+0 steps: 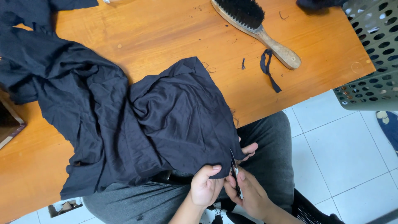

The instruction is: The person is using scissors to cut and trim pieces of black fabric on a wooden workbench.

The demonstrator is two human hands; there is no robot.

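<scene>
Both hands work at the lower edge of a black garment [124, 124]. On the left, the left hand [204, 186] is closed in a pinch, thumb over the hem, gripping the fabric where it hangs off the bench [166, 37] above the person's lap. Beside it, the right hand [251, 195] is curled around small metal thread snips [235, 174], whose thin blades point up at the cloth edge just beside the left thumb; fingertips of the same hand show behind the fabric.

Soft, matte and heavily creased, the garment spreads in loose folds from the far left of the bench down to the hands. Its surface is smooth, glossy orange-brown wood, dotted with short thread clippings. Farther back lies a wooden-handled brush [253, 25] with dense black bristles, and near its handle a narrow strip of dark cloth [268, 68]. A grey-green perforated plastic basket [373, 54] stands at the right, over white floor tiles [344, 149]. Grey trousers [269, 145] cover the lap.
</scene>
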